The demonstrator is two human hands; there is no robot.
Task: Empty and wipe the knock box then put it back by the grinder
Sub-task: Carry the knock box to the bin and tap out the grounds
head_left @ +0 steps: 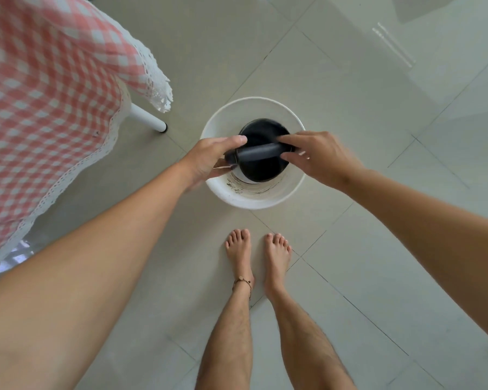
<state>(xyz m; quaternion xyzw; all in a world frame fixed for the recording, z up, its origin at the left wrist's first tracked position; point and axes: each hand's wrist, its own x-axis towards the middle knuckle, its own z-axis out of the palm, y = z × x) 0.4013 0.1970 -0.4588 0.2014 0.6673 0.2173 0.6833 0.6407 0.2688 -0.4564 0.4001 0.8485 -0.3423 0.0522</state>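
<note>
A round black knock box with a dark bar across its mouth is held over a white bin on the floor. My left hand grips the box at its left side, thumb lying over the bar's left end. At the bar's right end, the fingers of my right hand pinch it. The box's mouth faces up toward me and its inside looks dark. Dark specks cling to the bin's inner wall. No grinder is in view.
A table with a pink checked, lace-edged cloth stands at the left, its white leg close to the bin. My bare feet stand on pale floor tiles just short of the bin.
</note>
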